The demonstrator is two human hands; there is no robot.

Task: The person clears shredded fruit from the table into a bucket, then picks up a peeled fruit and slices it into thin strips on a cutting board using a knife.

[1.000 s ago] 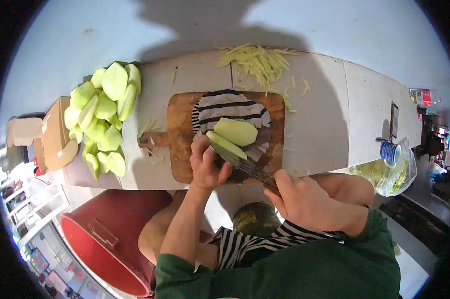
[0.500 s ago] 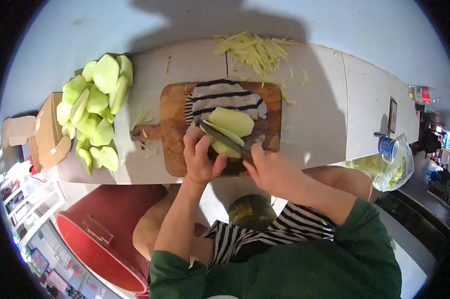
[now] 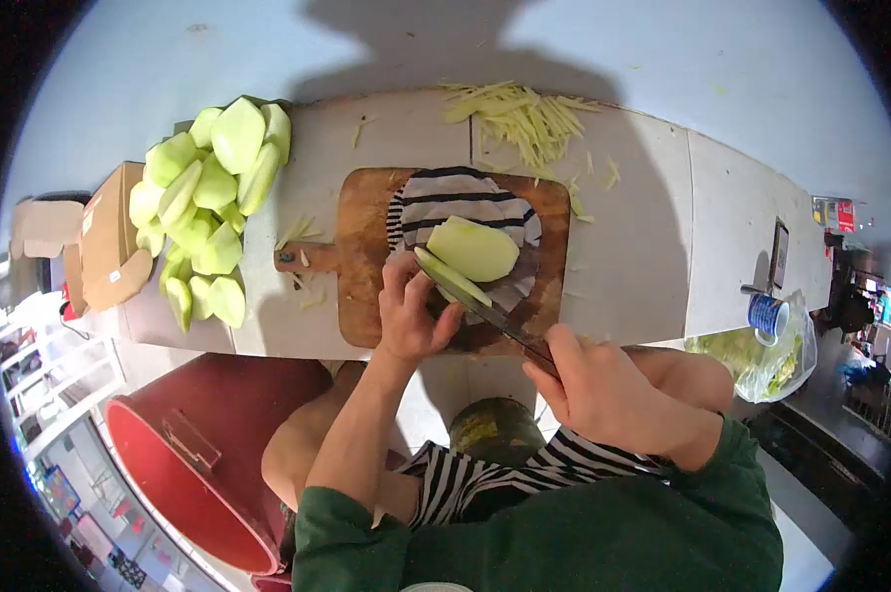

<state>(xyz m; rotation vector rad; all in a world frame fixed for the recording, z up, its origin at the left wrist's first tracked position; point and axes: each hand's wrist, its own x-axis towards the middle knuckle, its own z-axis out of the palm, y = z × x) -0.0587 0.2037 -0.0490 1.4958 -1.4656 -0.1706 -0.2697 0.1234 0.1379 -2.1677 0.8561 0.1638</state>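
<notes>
A wooden board (image 3: 357, 212) with its handle to the left carries a striped cloth (image 3: 455, 187). On the cloth lies a pale green peeled piece (image 3: 475, 249). Just below it, my left hand (image 3: 412, 311) grips a narrower green piece (image 3: 453, 276) by its left end. My right hand (image 3: 598, 385) is closed round the handle of a knife (image 3: 510, 329), whose blade runs up and left along the lower side of that narrower piece. Part of the blade's tip is hidden near my left fingers.
Several peeled green pieces (image 3: 214, 187) are piled at the left beside a cardboard box (image 3: 110, 237). Thin shreds (image 3: 524, 118) lie behind the board. A red bin (image 3: 199, 444) stands below left, a blue cup (image 3: 766, 314) and plastic bag (image 3: 786, 365) at the right.
My right hand has swung the knife inward over the narrower piece, then drawn back down and right. My left hand still holds the piece. The whole view has shifted slightly.
</notes>
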